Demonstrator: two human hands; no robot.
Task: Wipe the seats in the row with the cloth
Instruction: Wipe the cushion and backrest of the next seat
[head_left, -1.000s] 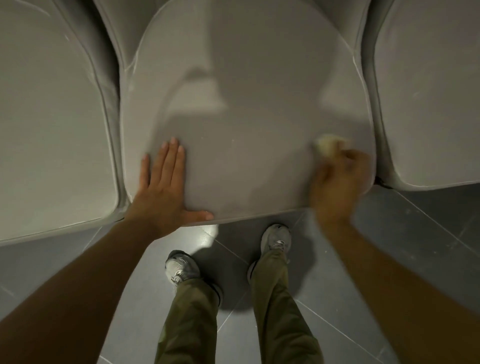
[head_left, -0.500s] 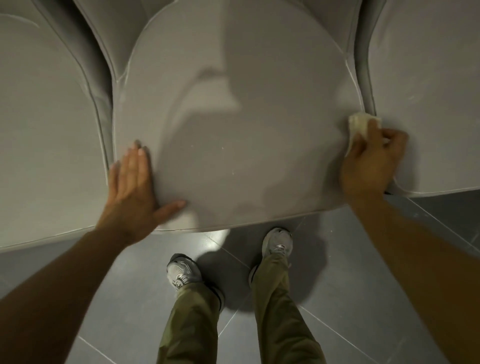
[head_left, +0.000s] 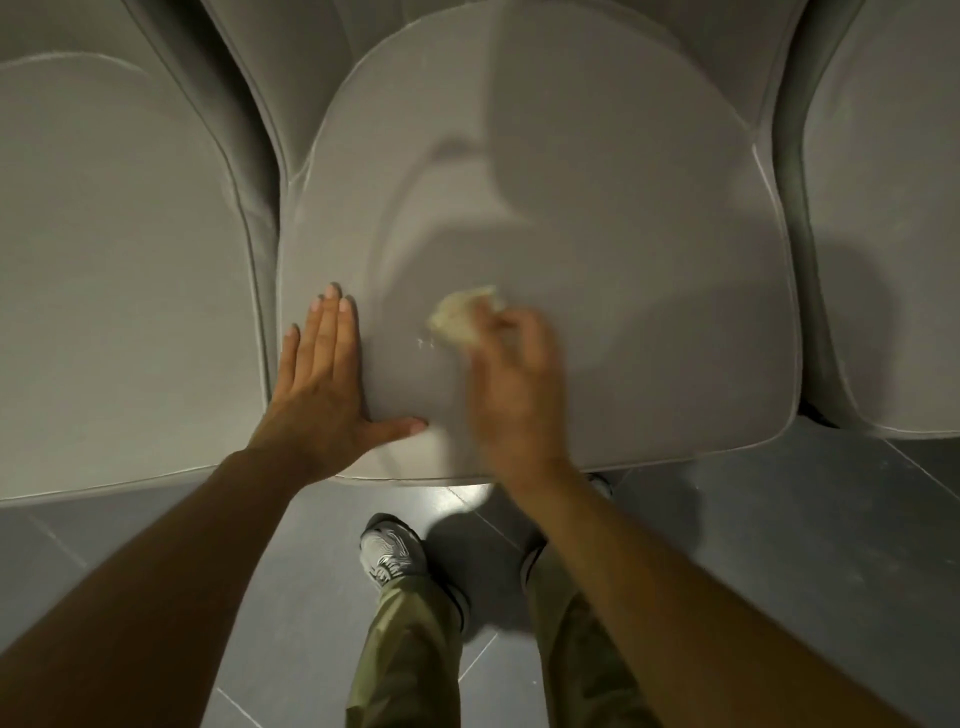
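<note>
The right hand (head_left: 519, 384), blurred, is gripping a pale cloth (head_left: 465, 316) in curled fingers and pressing it on the near part of the middle seat (head_left: 597, 218), left of centre. The left hand (head_left: 322, 395) is lying flat just beside it on the seat's near left corner, fingers straight and together, thumb stretched rightward. A left seat (head_left: 114, 260) and a right seat (head_left: 893, 234) are flanking it. A shoe (head_left: 392, 556) is standing on the tiled floor (head_left: 753, 545).

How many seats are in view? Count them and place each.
3. The left seat fills the left side, the middle seat lies straight ahead under the cloth, the right seat is cut off at the right edge. More may lie outside the frame.
</note>
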